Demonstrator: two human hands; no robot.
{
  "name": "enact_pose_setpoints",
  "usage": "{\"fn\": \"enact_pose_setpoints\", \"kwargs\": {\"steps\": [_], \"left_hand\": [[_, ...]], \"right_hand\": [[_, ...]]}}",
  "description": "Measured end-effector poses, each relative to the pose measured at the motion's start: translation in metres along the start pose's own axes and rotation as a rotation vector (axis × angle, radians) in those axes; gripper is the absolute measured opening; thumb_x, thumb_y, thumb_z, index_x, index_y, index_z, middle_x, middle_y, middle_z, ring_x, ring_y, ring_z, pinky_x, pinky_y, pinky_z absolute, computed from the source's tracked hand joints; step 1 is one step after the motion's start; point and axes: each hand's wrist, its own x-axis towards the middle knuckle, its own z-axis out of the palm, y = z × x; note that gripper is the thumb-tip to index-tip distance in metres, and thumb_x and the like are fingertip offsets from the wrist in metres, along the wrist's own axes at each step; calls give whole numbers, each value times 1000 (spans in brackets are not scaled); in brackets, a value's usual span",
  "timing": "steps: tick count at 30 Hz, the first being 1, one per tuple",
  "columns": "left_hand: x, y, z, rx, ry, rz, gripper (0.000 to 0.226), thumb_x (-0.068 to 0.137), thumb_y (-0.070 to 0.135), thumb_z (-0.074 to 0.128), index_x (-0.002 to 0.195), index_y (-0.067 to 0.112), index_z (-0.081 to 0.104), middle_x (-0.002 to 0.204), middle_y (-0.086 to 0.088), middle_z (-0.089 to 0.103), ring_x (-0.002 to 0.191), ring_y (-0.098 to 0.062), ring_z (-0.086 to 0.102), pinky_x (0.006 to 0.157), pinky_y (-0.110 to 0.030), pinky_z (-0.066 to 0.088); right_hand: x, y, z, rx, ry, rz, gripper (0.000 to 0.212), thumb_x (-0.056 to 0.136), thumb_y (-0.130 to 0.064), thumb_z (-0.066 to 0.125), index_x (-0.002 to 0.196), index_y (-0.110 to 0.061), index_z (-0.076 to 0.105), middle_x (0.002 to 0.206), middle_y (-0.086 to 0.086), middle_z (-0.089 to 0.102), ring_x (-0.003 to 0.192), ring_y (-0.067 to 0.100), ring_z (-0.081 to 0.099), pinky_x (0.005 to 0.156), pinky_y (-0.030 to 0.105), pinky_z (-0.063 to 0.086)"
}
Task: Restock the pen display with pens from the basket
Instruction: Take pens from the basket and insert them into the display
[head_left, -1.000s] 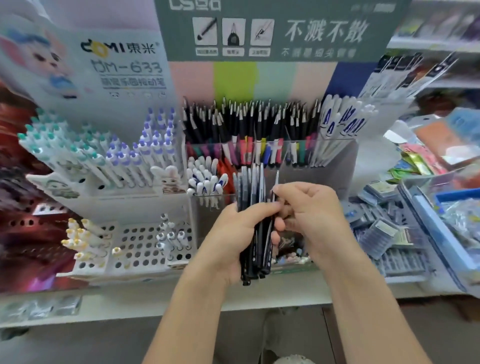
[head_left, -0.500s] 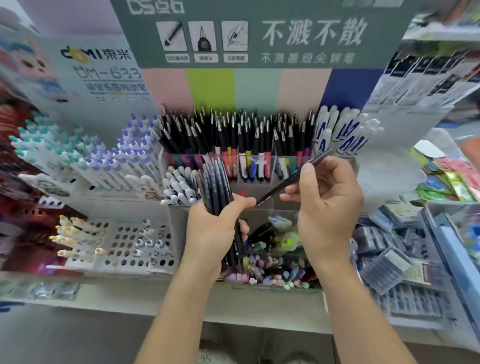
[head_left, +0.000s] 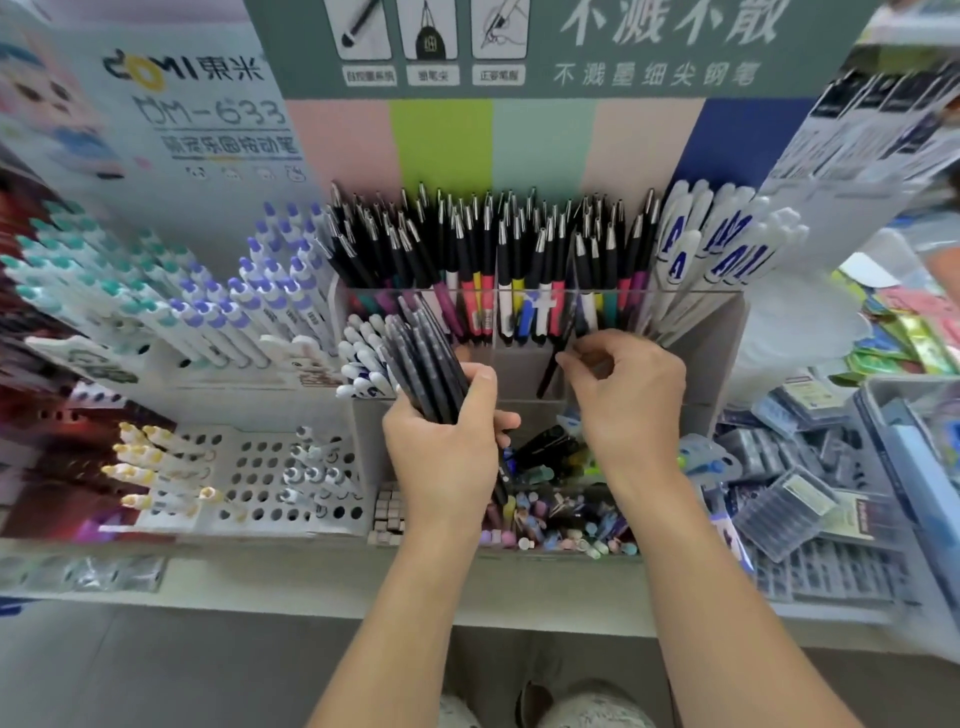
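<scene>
My left hand (head_left: 441, 447) grips a bundle of dark pens (head_left: 423, 364), fanned upward in front of the clear pen display (head_left: 696, 353). My right hand (head_left: 626, 395) pinches a single dark pen (head_left: 563, 332), held nearly upright, its lower end inside a clear middle compartment of the display. Behind it, the back row of the display is packed with black pens with silver tips (head_left: 493, 244). No basket shows in the frame.
White pens with purple and teal caps (head_left: 218, 296) fill the rack at left. A perforated white holder (head_left: 270, 478) sits lower left. Small coloured items (head_left: 561, 525) fill the front bin. Packaged refills (head_left: 789, 499) lie at right, beside a clear bin (head_left: 893, 441).
My right hand drew one pen out of the bundle, lifted it, then moved it down into the clear middle compartment. The left hand kept holding the bundle, and the view moved closer.
</scene>
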Motion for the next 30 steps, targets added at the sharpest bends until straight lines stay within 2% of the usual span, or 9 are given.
{"fn": "enact_pose_setpoints", "kwargs": {"steps": [6, 10, 13, 15, 16, 21, 25, 27, 30], "left_hand": [[4, -1, 0, -42, -123, -88, 7, 94, 9, 66, 87, 9, 67, 84, 3, 77, 51, -15, 59, 52, -31, 52], [11, 0, -3, -66, -218, -138, 10, 94, 7, 65, 84, 8, 64, 64, -2, 61, 49, -16, 51, 49, -31, 47], [14, 1, -3, -10, -434, -236, 11, 93, 7, 64, 83, 9, 64, 64, -3, 56, 50, -18, 48, 49, -31, 45], [13, 4, -2, -40, -591, -357, 12, 95, 7, 61, 83, 8, 62, 65, -5, 56, 49, -17, 46, 46, -29, 42], [14, 6, -1, -67, -638, -412, 10, 95, 6, 59, 85, 7, 61, 67, -6, 57, 49, -16, 45, 45, -28, 41], [17, 12, 6, -176, -631, -526, 10, 96, 4, 55, 102, 0, 61, 77, -15, 64, 46, -15, 49, 42, -24, 43], [7, 10, 15, -179, -538, -403, 7, 96, 6, 58, 98, 1, 63, 72, -15, 65, 49, -19, 58, 44, -27, 48], [4, 8, 16, -164, -492, -354, 11, 97, 9, 59, 102, 1, 64, 73, -16, 70, 55, -24, 66, 48, -29, 52], [5, 6, 13, -142, -440, -318, 15, 97, 13, 61, 107, 3, 65, 85, -19, 75, 66, -29, 72, 56, -32, 57]], "right_hand": [[-4, -3, -10, 56, 10, 68, 14, 85, -18, 80, 99, -12, 79, 85, -2, 74, 75, 9, 64, 77, 31, 57], [-6, -15, -26, 78, -1, 97, 7, 86, -23, 79, 92, -20, 79, 77, -13, 71, 67, -2, 61, 68, 12, 50], [-3, -29, -41, 346, -334, 216, 22, 92, -32, 73, 78, -15, 77, 61, -12, 67, 56, -1, 60, 59, 10, 45], [-4, -37, -43, 598, -573, 353, 30, 95, -27, 69, 74, -6, 72, 54, -1, 60, 47, 6, 55, 54, 20, 49], [-4, -38, -43, 682, -606, 410, 29, 96, -24, 68, 73, -6, 70, 54, 2, 56, 45, 11, 53, 52, 24, 49], [-2, -39, -35, 741, -462, 570, 20, 94, -17, 69, 80, -3, 68, 49, -1, 47, 40, 17, 41, 52, 37, 49], [-4, -42, -31, 795, -348, 585, 24, 96, -17, 65, 90, 7, 65, 51, 11, 42, 35, 19, 33, 37, 23, 35], [-3, -44, -30, 763, -273, 534, 21, 96, -18, 65, 86, 0, 66, 56, 13, 52, 40, 20, 40, 36, 21, 32], [2, -44, -36, 771, -109, 434, 18, 97, -17, 64, 79, -14, 66, 53, 2, 53, 44, 15, 46, 41, 25, 37]]}}
